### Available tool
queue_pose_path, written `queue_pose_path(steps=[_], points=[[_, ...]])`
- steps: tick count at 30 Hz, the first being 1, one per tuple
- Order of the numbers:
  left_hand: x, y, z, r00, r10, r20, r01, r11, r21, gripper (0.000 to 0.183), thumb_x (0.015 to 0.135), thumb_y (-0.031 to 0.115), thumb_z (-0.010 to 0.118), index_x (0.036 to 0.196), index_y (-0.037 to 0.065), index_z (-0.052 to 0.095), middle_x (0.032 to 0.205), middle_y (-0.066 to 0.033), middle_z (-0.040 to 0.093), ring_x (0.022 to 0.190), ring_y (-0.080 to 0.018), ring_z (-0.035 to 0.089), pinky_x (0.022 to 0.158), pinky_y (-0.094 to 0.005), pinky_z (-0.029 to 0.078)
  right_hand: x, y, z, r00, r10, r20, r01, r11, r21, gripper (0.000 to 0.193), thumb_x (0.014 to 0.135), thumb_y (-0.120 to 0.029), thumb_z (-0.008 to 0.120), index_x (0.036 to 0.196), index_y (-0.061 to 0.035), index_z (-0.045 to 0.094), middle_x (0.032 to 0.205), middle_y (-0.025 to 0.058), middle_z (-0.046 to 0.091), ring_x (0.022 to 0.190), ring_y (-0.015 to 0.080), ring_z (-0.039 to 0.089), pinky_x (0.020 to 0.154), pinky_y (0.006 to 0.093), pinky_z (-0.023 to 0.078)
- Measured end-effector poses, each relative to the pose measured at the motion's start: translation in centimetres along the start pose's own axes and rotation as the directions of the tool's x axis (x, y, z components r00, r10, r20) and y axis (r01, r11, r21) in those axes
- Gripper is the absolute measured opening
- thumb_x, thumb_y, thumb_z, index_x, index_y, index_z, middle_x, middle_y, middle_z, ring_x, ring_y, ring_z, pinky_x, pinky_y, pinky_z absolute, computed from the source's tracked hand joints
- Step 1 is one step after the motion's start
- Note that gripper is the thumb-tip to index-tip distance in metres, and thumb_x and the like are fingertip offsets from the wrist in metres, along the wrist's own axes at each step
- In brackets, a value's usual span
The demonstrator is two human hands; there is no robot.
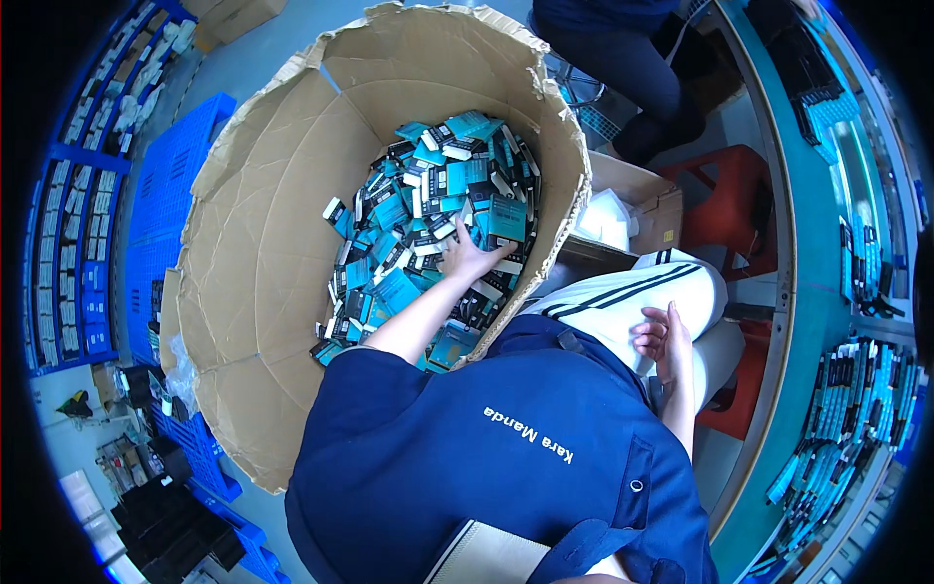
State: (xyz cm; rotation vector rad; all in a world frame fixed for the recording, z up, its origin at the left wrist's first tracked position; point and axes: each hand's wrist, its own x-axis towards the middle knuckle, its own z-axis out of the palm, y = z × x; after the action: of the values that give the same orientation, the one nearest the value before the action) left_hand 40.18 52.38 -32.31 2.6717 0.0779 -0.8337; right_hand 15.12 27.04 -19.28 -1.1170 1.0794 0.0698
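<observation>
Left hand: I see my left hand (469, 258) reach into the big cardboard box (263, 243), fingers spread on the pile. I can't tell if it grips anything.
Right hand: My right hand (667, 343) is loose and free, fingers a little bent, over the white pants (623, 304). I can't tell if it touches them.
Little boxes: The blue, black and white little boxes (394, 209) lie all jumbled inside the big box, around my left hand.
My right side: I see a red stool (744, 190), then a long green table (822, 263) with box stacks (846, 414).
Ahead: Another person (623, 58) in dark clothes.
</observation>
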Motion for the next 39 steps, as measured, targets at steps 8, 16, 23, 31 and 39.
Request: queue_pose_path(steps=[8,16,23,31,39], points=[[2.0,0.2,0.5,0.991,-0.063,0.117,0.063,0.998,0.005,0.143,0.053,0.061,0.084,0.153,0.019,-0.008,0.145,-0.0219,0.036,0.128,-0.0378,0.047,0.103,-0.048,0.041,0.1,0.7,0.5,0.997,-0.068,-0.032,0.067,0.998,-0.012,0.049,0.102,-0.043,0.04,0.114,0.0014,0.058,0.075,0.0084,0.067,0.06,0.0121,0.062,0.055,0.022,0.049],[-1.5,0.1,0.3,0.996,0.09,-0.007,-0.09,0.992,0.086,0.135,0.057,0.048,0.086,0.153,0.019,-0.005,0.127,-0.0236,0.05,0.111,-0.038,0.058,0.094,-0.0458,0.049,1.0,0.9,0.7,0.996,-0.087,0.026,0.087,0.996,-0.005,0.04,0.102,-0.036,0.044,0.111,0.0004,0.059,0.075,0.0085,0.066,0.06,0.0112,0.063,0.053,0.0199,0.049],[-1.5,-0.7,0.6,0.985,0.165,-0.048,-0.161,0.984,0.069,0.131,0.056,0.044,0.086,0.153,0.019,0.001,0.122,-0.0236,0.053,0.109,-0.0364,0.059,0.092,-0.0436,0.05,1.0,0.9,0.6,0.994,-0.103,0.038,0.103,0.995,0.017,0.033,0.102,-0.03,0.045,0.11,-0.001,0.059,0.075,0.0078,0.067,0.059,0.0109,0.062,0.052,0.0196,0.049],[1.5,-0.3,3.3,0.917,0.322,-0.235,-0.297,0.945,0.134,0.129,0.053,0.048,0.086,0.153,0.019,0.009,0.153,-0.0238,0.014,0.142,-0.0456,0.012,0.112,-0.0614,0.01,1.4,1.5,0.0,0.992,-0.113,0.056,0.112,0.993,0.032,0.031,0.103,-0.027,0.044,0.111,-0.0014,0.06,0.076,0.0076,0.067,0.06,0.0109,0.063,0.053,0.02,0.049],[1.3,1.5,2.8,0.977,0.017,-0.215,0.012,0.991,0.133,0.125,0.054,0.063,0.082,0.151,0.014,0.019,0.157,-0.0206,0.008,0.145,-0.0391,0.001,0.114,-0.056,0.001,1.2,1.3,0.3,0.995,-0.103,0.017,0.103,0.995,0.008,0.03,0.102,-0.027,0.045,0.111,-0.0016,0.06,0.076,0.0075,0.067,0.059,0.0112,0.063,0.052,0.0201,0.049]])
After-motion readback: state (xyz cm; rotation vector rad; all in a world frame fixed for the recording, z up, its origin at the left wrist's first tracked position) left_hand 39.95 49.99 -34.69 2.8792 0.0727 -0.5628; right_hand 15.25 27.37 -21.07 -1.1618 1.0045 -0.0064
